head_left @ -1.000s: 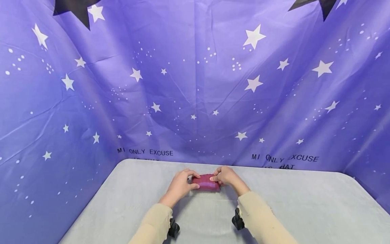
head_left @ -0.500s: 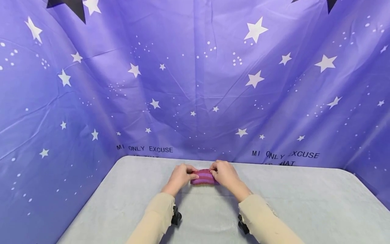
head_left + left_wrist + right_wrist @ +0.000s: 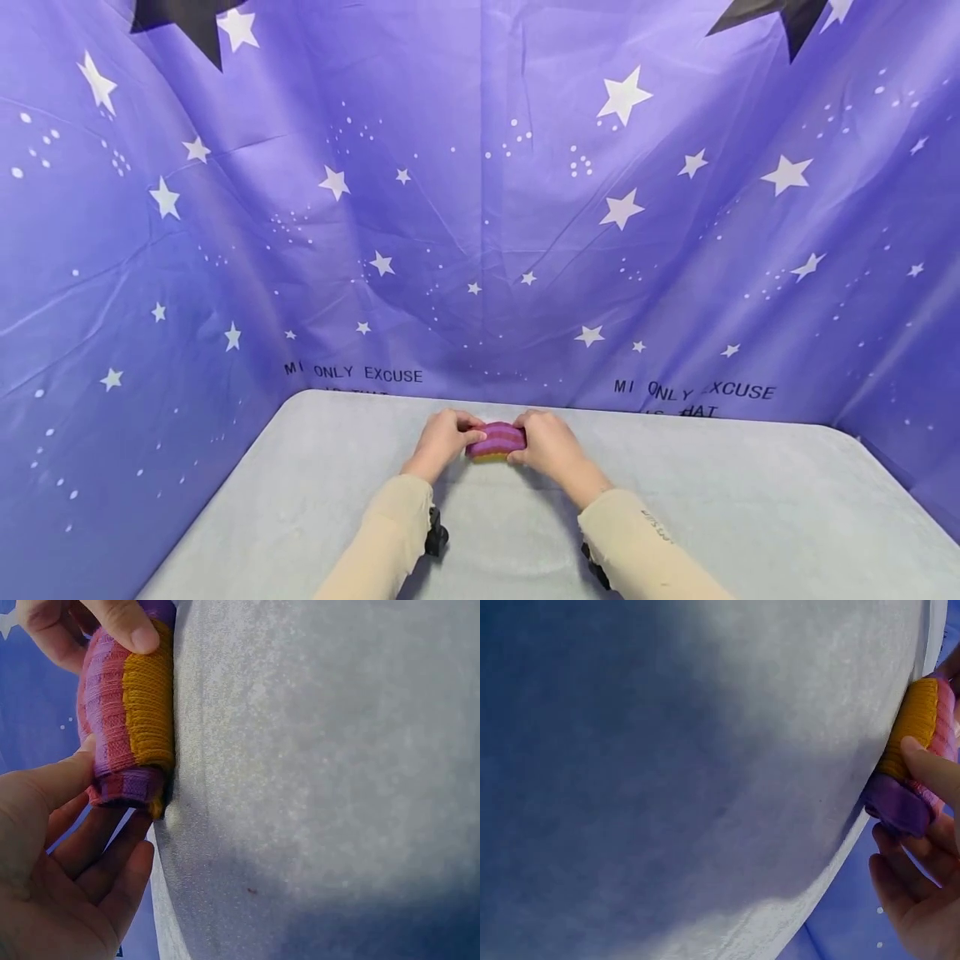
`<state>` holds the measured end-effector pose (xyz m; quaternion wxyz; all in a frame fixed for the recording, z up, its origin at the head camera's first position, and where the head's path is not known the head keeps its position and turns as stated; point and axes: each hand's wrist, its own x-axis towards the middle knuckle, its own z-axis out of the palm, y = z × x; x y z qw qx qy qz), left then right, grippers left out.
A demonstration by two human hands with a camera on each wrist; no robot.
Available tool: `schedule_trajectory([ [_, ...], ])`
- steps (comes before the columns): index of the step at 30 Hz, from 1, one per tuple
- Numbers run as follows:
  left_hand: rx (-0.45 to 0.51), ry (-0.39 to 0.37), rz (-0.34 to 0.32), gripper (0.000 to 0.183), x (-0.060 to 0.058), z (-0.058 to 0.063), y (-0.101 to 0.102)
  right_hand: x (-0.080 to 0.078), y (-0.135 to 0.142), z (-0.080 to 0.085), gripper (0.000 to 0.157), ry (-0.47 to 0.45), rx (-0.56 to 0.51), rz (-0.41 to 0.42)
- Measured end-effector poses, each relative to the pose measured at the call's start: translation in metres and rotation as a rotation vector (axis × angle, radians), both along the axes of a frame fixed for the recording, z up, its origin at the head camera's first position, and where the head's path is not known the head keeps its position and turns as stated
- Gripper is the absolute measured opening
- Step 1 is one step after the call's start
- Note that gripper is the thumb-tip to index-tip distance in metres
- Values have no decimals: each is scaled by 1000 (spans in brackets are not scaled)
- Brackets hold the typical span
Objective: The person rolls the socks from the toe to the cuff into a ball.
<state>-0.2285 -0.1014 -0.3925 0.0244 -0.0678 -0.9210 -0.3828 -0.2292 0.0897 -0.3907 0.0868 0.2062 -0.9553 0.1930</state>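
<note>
striped knit bundle point(image 3: 497, 439) gripped by left hand point(image 3: 442, 439) and right hand point(image 3: 552, 447)

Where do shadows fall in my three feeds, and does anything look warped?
Head: fairly even light, faint shadows beside the cream fabric sleeves on the pale grey tabletop. Left wrist: visible ribbing on the red, purple and yellow knitted bundle, dark shadow at lower right. Right wrist: broad shadow across much of the tabletop, whose edge looks bowed, probably lens distortion.

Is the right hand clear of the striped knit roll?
No, the right hand holds the striped knit roll, thumb on its yellow part.
</note>
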Motion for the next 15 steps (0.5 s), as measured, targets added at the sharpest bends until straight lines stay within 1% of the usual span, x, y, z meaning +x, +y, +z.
schedule_trajectory([
  [3,-5,-2,14,14,-2,-2,0,-2,-3,0,38,3,18,-5],
  [6,-22,-4,25,14,-5,-2,1,-4,-5,1,36,-14,16,-9],
  [11,-48,-10,22,14,-8,-5,3,-4,-4,-2,35,-42,2,-18],
  [15,-39,-4,24,14,-11,-6,3,-4,-3,-4,37,-12,3,-19],
])
